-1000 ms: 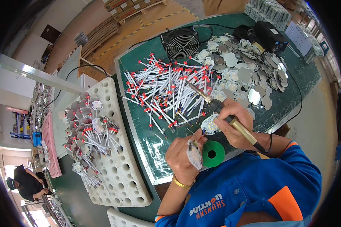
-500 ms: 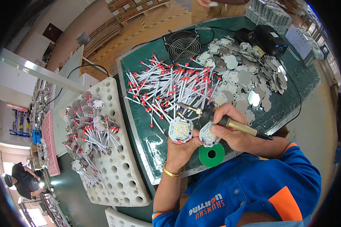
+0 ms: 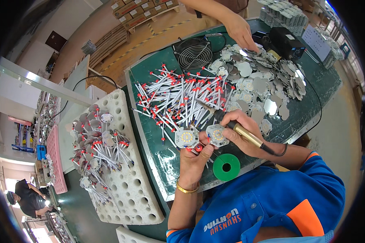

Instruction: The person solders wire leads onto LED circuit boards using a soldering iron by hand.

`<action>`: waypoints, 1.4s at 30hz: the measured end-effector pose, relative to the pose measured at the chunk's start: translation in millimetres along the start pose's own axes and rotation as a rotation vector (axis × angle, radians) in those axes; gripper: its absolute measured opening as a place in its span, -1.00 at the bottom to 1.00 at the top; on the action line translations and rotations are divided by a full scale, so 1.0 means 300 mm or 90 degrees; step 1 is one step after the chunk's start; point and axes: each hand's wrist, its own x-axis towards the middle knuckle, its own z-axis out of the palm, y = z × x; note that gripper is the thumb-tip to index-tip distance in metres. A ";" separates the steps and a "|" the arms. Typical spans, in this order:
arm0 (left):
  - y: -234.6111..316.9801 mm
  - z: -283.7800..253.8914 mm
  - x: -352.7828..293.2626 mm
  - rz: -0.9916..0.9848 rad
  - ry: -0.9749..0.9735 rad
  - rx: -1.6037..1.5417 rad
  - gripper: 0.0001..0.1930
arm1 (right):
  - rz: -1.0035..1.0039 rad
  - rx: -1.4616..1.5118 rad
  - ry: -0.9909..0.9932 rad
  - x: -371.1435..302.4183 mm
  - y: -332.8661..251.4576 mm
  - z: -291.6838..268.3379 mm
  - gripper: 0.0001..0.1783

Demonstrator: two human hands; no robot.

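left hand [image 3: 192, 165]: closed on led board [image 3: 186, 138]; right hand [image 3: 245, 146]: clamped round soldering iron [image 3: 248, 136]. apparent step: positioning second board [image 3: 217, 135]; next calls for steadiness.

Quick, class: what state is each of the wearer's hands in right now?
Left hand: closed, holding an LED board.
Right hand: closed, holding a soldering iron and touching a second LED board.

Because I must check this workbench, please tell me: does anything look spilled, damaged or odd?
Nothing looks clearly damaged or spilled. Slim white cables with red rings lie in a jumbled heap, and the black and gold soldering iron points its metal tip over them, which looks odd since a hot tip might harm them.
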 end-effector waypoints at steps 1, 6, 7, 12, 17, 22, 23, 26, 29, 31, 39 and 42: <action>-0.003 -0.005 -0.007 -0.012 0.016 0.009 -0.74 | -0.001 -0.001 0.004 0.006 0.012 0.003 -0.78; -0.001 -0.005 -0.033 -0.038 0.079 -0.010 -0.75 | -0.318 -0.141 0.119 0.030 0.022 -0.015 -0.71; 0.001 -0.002 -0.032 -0.035 0.107 -0.027 -0.76 | -0.351 -0.162 0.108 0.033 0.019 -0.014 -0.70; 0.004 0.044 -0.037 0.001 0.121 -0.005 -0.75 | -0.404 -0.069 0.011 0.030 -0.021 0.006 -0.76; -0.030 0.038 -0.037 0.006 0.145 0.119 -0.83 | -0.374 -0.156 -0.006 0.036 -0.016 0.034 -0.70; -0.034 0.036 -0.031 0.029 0.117 0.196 -0.85 | -0.370 -0.203 -0.008 0.042 -0.016 0.050 -0.69; -0.034 0.033 -0.031 0.032 0.114 0.214 -0.84 | -0.383 -0.226 0.001 0.044 -0.014 0.054 -0.69; -0.029 0.037 -0.023 0.028 0.110 0.211 -0.85 | -0.363 -0.209 -0.011 0.050 -0.007 0.059 -0.70; -0.023 0.052 -0.017 0.014 0.114 0.196 -0.86 | -0.339 -0.170 -0.011 0.051 0.001 0.072 -0.71; -0.029 0.054 -0.010 0.000 0.122 0.194 -0.87 | -0.325 -0.154 -0.012 0.053 0.002 0.077 -0.72; -0.040 0.049 -0.002 -0.016 0.154 0.107 -0.83 | -0.302 -0.095 -0.073 0.072 0.000 0.070 -0.67; -0.033 0.047 0.000 -0.025 0.157 0.103 -0.80 | -0.288 -0.071 -0.086 0.076 0.004 0.071 -0.67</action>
